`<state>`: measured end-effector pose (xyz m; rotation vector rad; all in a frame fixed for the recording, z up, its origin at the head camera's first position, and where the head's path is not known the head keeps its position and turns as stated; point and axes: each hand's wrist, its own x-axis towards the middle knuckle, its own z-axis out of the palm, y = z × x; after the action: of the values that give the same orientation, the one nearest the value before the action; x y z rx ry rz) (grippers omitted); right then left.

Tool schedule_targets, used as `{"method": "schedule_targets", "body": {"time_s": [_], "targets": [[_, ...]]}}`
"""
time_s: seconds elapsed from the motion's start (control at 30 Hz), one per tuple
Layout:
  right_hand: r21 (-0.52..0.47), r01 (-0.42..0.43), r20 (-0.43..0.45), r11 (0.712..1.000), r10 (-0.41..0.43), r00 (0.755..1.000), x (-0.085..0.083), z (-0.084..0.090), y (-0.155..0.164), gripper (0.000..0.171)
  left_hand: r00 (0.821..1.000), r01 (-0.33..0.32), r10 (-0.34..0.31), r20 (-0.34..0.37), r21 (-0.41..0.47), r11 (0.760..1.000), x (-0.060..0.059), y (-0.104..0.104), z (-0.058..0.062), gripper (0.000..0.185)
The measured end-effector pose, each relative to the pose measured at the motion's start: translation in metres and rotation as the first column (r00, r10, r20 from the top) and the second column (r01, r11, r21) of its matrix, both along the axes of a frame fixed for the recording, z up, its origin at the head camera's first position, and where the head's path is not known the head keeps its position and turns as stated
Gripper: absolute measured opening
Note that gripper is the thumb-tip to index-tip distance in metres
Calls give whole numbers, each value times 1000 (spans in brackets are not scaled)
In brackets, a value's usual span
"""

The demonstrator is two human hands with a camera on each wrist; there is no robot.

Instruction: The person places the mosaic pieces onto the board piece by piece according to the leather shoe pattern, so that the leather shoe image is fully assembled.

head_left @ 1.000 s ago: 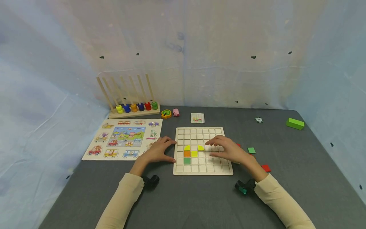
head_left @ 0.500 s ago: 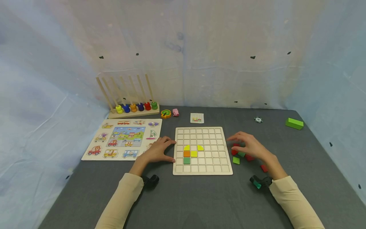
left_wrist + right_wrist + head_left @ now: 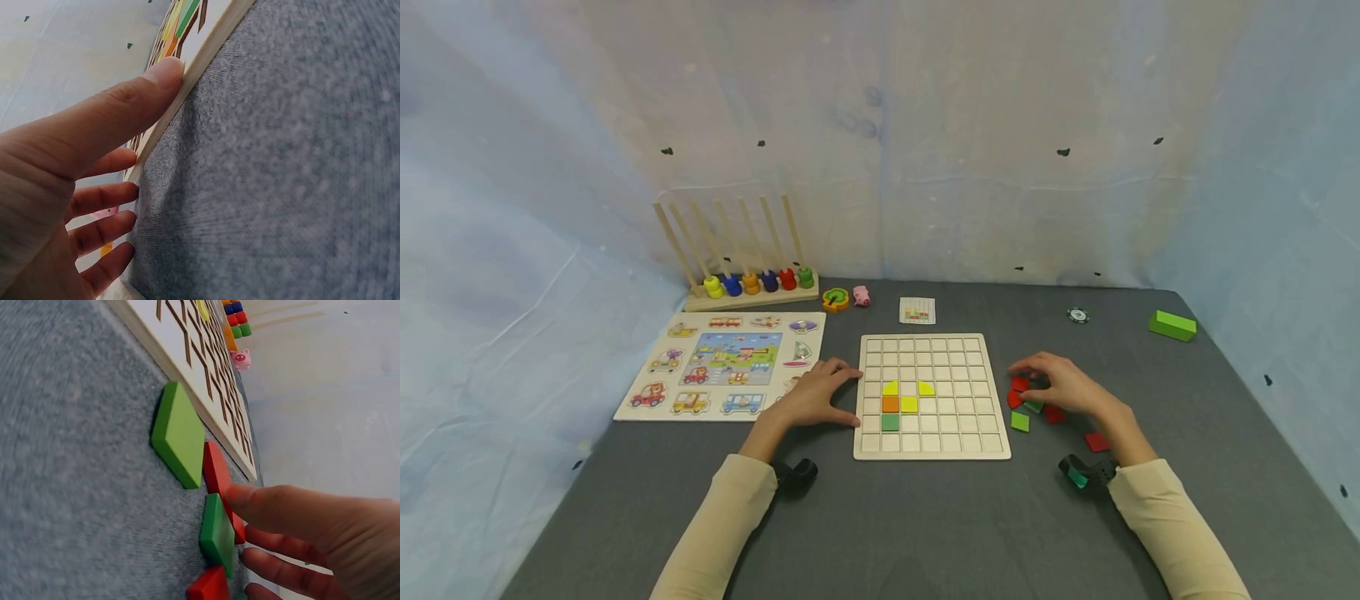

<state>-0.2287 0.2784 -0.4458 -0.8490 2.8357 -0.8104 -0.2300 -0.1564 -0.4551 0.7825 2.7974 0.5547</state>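
Observation:
A wooden grid board (image 3: 955, 358) lies mid-table. On its left side sit two yellow rounded tiles (image 3: 927, 388), a yellow square tile (image 3: 909, 405), an orange tile (image 3: 891, 404) and a green tile (image 3: 891, 422). My left hand (image 3: 816, 393) rests at the board's left edge, its thumb (image 3: 165, 72) against the rim and fingers spread. To the board's right, my right hand (image 3: 1063, 385) is over loose tiles, its thumb tip right at a red tile (image 3: 219, 475). A dark green tile (image 3: 217, 534) and a light green tile (image 3: 178, 437) lie beside it.
A vehicle picture puzzle (image 3: 658, 333) lies left, partly behind the left hand. Behind it stands a peg rack (image 3: 752, 298) with coloured rings. A tree piece (image 3: 836, 300), pink pig (image 3: 861, 296), pattern card (image 3: 917, 311), poker chip (image 3: 1078, 315) and green block (image 3: 1172, 326) line the back.
My right hand has moved right, from above the board to the loose tiles beside it, then slightly lower among them. A light green tile shows there now. My left hand has stayed put.

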Motion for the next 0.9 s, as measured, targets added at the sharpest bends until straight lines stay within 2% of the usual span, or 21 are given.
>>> {"method": "schedule_targets", "body": {"time_s": [0.47,0.7,0.9], "targets": [[59,37,-81,998,-33,996,-7,-7,-5,31,1000,5,-5,3,2,1000,1,0,2,79],[-37,75,-152,996,-80,985,-4,-6,-20,30,1000,3,-3,2,5,1000,1,0,2,79],[-144,27,-160,989,-50,986,3,5,-43,32,1000,-1,1,2,5,1000,0,0,-1,79]]}}
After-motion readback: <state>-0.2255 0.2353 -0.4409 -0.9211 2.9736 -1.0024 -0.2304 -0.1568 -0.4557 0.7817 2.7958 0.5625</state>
